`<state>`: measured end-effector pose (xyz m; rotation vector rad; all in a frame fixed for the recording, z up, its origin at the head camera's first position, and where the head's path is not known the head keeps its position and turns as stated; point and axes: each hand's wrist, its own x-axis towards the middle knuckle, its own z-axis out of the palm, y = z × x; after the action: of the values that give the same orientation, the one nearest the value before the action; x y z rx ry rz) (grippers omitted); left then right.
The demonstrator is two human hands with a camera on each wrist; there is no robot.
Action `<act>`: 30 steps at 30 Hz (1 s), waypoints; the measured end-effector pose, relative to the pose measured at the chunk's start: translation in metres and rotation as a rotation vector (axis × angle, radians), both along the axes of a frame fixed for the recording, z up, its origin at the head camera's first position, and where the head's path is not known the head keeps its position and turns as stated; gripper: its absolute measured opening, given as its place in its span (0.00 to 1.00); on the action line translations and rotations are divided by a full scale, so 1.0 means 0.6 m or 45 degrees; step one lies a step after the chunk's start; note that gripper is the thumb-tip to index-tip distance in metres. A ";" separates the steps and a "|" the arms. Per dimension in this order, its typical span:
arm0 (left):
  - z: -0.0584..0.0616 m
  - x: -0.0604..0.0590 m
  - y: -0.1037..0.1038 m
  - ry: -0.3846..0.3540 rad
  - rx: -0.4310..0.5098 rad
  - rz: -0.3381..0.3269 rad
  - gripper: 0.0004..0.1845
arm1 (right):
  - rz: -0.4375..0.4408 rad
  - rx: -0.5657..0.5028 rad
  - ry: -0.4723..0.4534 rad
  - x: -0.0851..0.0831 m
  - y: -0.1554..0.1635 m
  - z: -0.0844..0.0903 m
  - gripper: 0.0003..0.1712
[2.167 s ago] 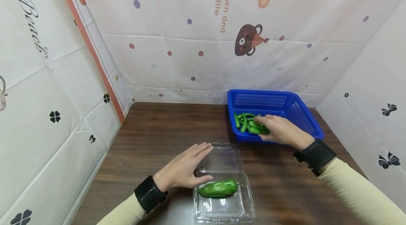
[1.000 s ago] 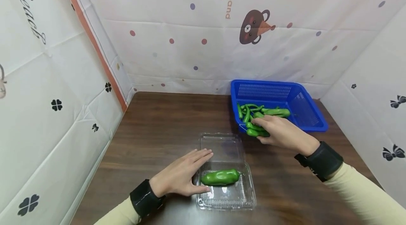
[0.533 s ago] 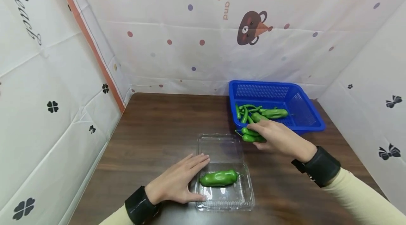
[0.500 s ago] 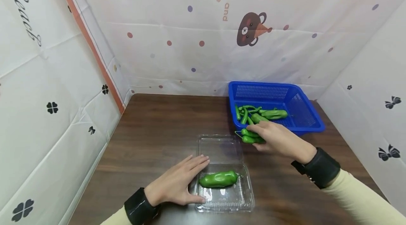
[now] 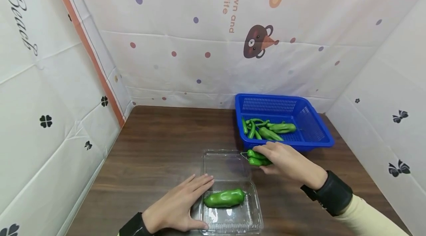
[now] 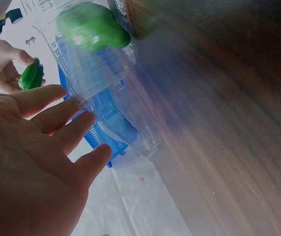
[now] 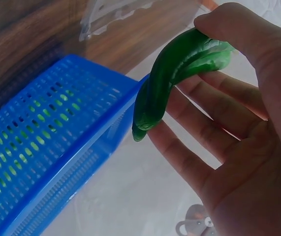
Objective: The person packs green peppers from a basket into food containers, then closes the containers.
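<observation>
Right hand (image 5: 286, 162) pinched small green chili peppers (image 5: 257, 158) beside clear plastic clamshell box (image 5: 229, 191); left hand (image 5: 178, 210), fingers flat, steadied it. Best lowered beside fat green pepper (image 5: 223, 198).

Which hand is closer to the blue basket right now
Right. The right hand hovers just in front of the blue basket, holding small green peppers. The left hand rests flat by the clear container, farther away.
</observation>
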<state>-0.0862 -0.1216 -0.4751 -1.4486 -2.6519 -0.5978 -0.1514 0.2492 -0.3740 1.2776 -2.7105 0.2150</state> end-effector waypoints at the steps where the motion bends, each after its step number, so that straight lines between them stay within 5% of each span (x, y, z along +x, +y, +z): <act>1: 0.000 0.001 -0.001 -0.007 0.000 -0.001 0.57 | 0.007 -0.007 0.010 0.003 -0.001 -0.001 0.29; 14: -0.006 0.003 0.000 0.018 0.034 0.014 0.58 | 0.100 -0.063 0.080 0.035 -0.011 -0.014 0.32; 30: -0.009 0.001 -0.002 -0.034 0.070 0.010 0.58 | 0.188 -0.067 0.147 0.039 -0.028 -0.027 0.32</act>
<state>-0.0856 -0.1228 -0.4802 -1.4247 -2.6377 -0.6881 -0.1279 0.2322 -0.3905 1.4292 -2.5010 0.2196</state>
